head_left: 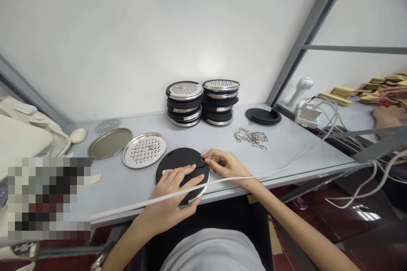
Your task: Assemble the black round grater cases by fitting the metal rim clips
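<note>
My left hand [173, 192] lies spread on a round black cover [178, 159] at the table's front edge, its thumb at the near rim. A silvery metal rim shows under the cover's right side. At that cover's right edge, my right hand [224, 163] is closed in a pinch on a small metal clip [202, 159], partly hidden by the fingers. Left of the cover rests a round metal grater plate [144, 150], beside an olive-green round lid [110, 143]. Similar small metal clips [252, 136] lie in a loose pile to the right.
Two stacks of round graters, the left one [185, 103] and the right one [221, 102], stand near the wall. Another black cover [263, 116] is behind the clips. A white cable [222, 180] crosses before my hands. Far right, another person's hand [389, 116] is near yellowish pieces [335, 98].
</note>
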`<state>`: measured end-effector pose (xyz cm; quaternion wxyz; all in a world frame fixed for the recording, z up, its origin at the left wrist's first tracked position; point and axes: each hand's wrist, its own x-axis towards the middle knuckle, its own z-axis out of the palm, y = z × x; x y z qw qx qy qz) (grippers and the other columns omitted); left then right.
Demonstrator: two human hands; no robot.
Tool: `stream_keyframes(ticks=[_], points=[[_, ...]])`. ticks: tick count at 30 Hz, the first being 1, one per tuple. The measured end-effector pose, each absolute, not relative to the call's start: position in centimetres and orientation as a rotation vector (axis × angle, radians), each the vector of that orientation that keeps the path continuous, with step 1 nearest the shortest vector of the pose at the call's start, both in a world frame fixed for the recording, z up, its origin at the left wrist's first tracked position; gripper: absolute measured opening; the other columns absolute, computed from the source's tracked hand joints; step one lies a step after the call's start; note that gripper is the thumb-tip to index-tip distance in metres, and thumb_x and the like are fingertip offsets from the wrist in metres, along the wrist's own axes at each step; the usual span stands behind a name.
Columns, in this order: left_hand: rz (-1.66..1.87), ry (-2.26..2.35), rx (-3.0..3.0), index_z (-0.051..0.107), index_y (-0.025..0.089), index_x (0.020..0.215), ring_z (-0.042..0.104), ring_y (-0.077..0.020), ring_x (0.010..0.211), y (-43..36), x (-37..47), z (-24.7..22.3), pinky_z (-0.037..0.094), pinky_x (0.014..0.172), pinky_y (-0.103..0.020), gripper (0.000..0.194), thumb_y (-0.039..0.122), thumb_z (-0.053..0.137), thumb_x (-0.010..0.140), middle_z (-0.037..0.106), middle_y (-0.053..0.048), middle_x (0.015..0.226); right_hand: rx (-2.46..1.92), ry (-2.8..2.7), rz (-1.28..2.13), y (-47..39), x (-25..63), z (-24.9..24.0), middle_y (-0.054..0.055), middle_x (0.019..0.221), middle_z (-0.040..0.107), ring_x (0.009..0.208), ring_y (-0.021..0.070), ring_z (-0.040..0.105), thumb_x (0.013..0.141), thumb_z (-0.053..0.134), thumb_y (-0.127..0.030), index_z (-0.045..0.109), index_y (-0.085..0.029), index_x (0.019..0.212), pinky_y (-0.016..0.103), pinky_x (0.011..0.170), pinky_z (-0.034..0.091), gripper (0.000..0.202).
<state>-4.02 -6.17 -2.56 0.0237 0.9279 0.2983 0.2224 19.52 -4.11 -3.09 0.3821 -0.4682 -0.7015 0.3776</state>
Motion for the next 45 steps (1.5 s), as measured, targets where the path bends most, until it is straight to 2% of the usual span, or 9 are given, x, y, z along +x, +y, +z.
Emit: stream_keyframes(ticks=[10,18,25,29,45], points=[[0.681,0.924,2.880,0.051,0.028,0.132,0.045,-0.0258,0.124,-6.13,-4.11,-2.66,0.038,0.097,-0.043,0.043,0.027,0.052,0.089,0.049,-0.007,0.137,-1.174,-1.795,0.976,-4.19,19.51,-3.15,-0.001,0.063,0.055,0.058,0.0114,0.051,0.093,0.047,-0.043,0.064,-0.017,0.105,0.022,0.056,0.039,0.033],[0.682,0.921,2.884,0.051,0.028,0.132,0.046,-0.0261,0.123,-6.12,-4.06,-2.60,0.038,0.097,-0.043,0.043,0.027,0.052,0.089,0.049,-0.008,0.137,-1.169,-1.804,0.975,-4.14,19.42,-3.16,-0.003,0.062,0.054,0.055,0.0108,0.049,0.093,0.047,-0.043,0.061,-0.017,0.105,0.022,0.054,0.037,0.031],[0.686,0.919,2.876,0.050,0.028,0.133,0.046,-0.0265,0.124,-6.10,-4.07,-2.64,0.038,0.098,-0.044,0.045,0.027,0.053,0.089,0.049,-0.007,0.137,-1.185,-1.848,0.922,-4.26,19.36,-3.10,-0.008,0.056,0.035,0.051,0.0085,0.029,0.094,0.044,-0.041,0.058,-0.018,0.102,0.021,0.049,0.024,0.027],[0.687,0.914,2.873,0.050,0.028,0.133,0.046,-0.0271,0.123,-6.11,-4.08,-2.59,0.039,0.098,-0.044,0.044,0.027,0.053,0.089,0.049,-0.008,0.137,-1.177,-1.851,0.937,-4.27,19.32,-3.14,-0.008,0.057,0.032,0.052,0.0088,0.026,0.094,0.043,-0.042,0.056,-0.018,0.102,0.022,0.049,0.022,0.029],[0.688,0.919,2.878,0.051,0.028,0.132,0.046,-0.0271,0.123,-6.05,-4.09,-2.67,0.039,0.097,-0.044,0.045,0.027,0.055,0.087,0.049,-0.008,0.137,-1.192,-1.877,0.914,-4.34,19.36,-3.00,-0.007,0.059,0.039,0.053,0.0090,0.032,0.095,0.041,-0.044,0.055,-0.018,0.105,0.021,0.051,0.026,0.031]])
